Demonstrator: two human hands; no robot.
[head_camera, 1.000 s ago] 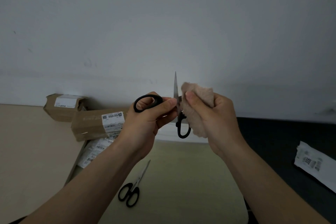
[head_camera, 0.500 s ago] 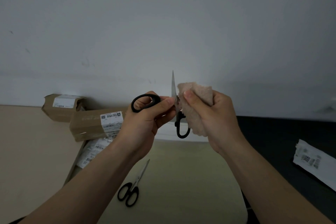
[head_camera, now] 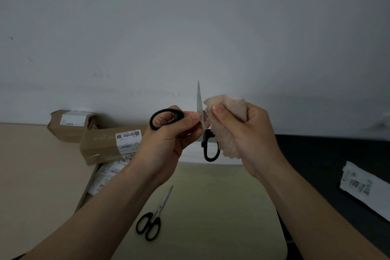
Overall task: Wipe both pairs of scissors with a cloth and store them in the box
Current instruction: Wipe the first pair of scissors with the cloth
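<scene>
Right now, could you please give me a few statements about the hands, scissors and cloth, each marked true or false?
The left hand holds the open scissors in the air. True.
The right hand grips the cloth. True.
The second scissors lie in a box. False: they lie on the table.
The open scissors' visible blade points down. False: it points up.

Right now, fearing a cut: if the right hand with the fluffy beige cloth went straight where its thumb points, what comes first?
Probably the upright steel blade of the open black-handled scissors, just beside the cloth; then the left hand. Depth is unclear.
</scene>
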